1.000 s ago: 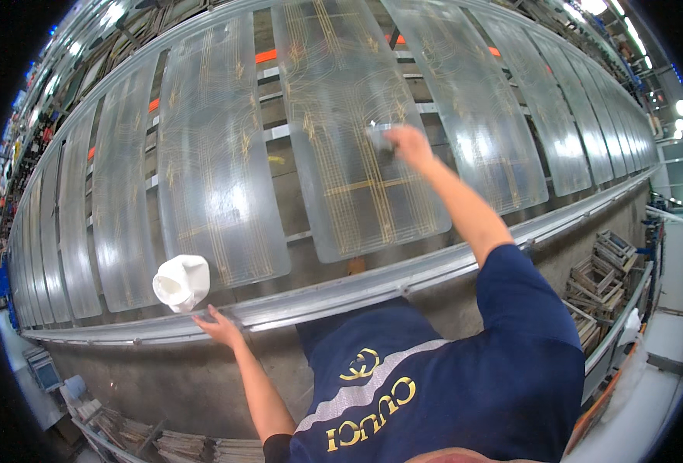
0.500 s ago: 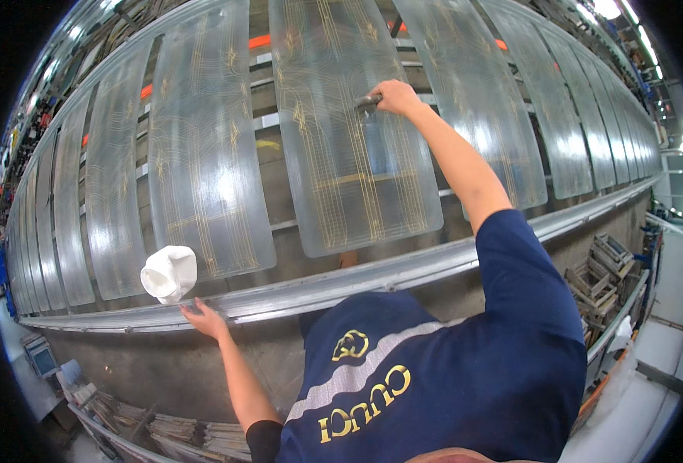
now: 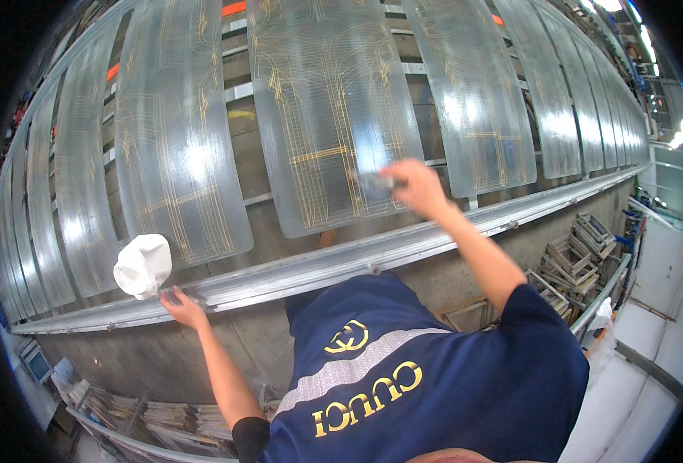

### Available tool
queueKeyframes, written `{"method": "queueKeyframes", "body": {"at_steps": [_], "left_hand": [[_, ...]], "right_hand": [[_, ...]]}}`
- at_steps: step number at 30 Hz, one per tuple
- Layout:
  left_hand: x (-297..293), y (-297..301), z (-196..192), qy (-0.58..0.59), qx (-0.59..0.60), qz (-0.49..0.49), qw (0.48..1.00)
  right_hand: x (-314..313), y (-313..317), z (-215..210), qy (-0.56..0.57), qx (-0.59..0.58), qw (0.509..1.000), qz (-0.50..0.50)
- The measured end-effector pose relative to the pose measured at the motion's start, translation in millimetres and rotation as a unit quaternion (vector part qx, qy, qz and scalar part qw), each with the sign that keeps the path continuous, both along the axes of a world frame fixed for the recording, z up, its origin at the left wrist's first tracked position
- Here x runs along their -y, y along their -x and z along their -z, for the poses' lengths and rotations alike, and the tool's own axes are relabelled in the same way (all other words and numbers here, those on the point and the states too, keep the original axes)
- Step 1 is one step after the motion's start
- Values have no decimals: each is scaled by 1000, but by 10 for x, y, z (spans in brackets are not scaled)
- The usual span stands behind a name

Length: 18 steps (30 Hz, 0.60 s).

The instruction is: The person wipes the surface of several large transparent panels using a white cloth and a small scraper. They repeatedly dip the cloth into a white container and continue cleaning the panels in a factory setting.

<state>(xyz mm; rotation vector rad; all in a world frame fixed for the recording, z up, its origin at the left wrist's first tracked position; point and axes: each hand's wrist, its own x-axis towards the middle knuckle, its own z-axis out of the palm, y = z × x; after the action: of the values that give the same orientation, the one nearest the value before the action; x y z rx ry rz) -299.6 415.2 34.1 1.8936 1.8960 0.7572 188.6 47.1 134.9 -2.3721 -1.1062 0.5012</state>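
Observation:
My right hand (image 3: 418, 189) is closed round a short dark-grey hand tool (image 3: 374, 182). The tool is blurred by motion, so its kind is unclear. It is over the lower part of a long, glossy translucent panel (image 3: 295, 204) with fine gold lines. At the left, a white plastic jug-like container (image 3: 147, 261) stands tilted at the rail, its round opening facing left and toward me. Just below its right side is my left hand (image 3: 185, 312), thumb and forefinger apart near the metal rail (image 3: 279, 287). I cannot tell whether its fingertips touch the container.
Similar panels (image 3: 183, 147) stretch away to both sides on a slatted frame, with gaps between them. The rail runs along their near ends. Wooden frames (image 3: 573, 262) are piled at the right, and more stacked pieces (image 3: 183, 420) lie at the lower left.
My right hand and the tool have come down the panel toward me, nearer its bottom edge. My left hand stays beside the white container. The whole view has shifted slightly.

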Motion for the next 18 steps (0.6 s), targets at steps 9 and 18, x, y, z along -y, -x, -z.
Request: {"method": "queueKeyframes", "body": {"at_steps": [9,18], "left_hand": [[-81,-94,82,14,-5,5,1000],[-7,18,28,16,0,-11,1000]], "right_hand": [[-1755,-2266,268,33,132,991,8],[193,93,528,-10,169,979,-111]]}}
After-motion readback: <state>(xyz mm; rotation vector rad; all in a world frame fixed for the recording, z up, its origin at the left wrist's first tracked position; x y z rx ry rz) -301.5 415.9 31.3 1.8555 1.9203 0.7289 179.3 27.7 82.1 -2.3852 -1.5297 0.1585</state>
